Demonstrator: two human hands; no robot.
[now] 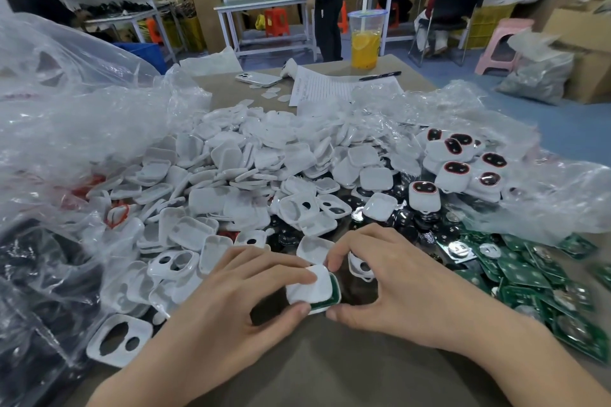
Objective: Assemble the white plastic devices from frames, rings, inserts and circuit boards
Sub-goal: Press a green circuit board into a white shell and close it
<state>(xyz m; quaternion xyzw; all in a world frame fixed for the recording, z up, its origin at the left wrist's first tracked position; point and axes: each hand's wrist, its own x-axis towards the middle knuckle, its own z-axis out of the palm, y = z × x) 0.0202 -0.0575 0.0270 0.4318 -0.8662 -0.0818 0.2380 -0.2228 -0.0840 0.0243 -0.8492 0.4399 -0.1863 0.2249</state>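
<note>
White device (310,288), pinched by left hand (231,301) and right hand (393,284), over brown workshop table (330,360).

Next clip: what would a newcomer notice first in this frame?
The huge heap of white plastic shells fills the middle of the table. At the near edge, the left hand and right hand pinch a white shell against a green circuit board, with a pile of green boards to their right. At the far end stands a cup of orange drink.

bare table (347,357) near edge, white shells (238,168) heaped ahead, circuit boards (529,277) right
</note>
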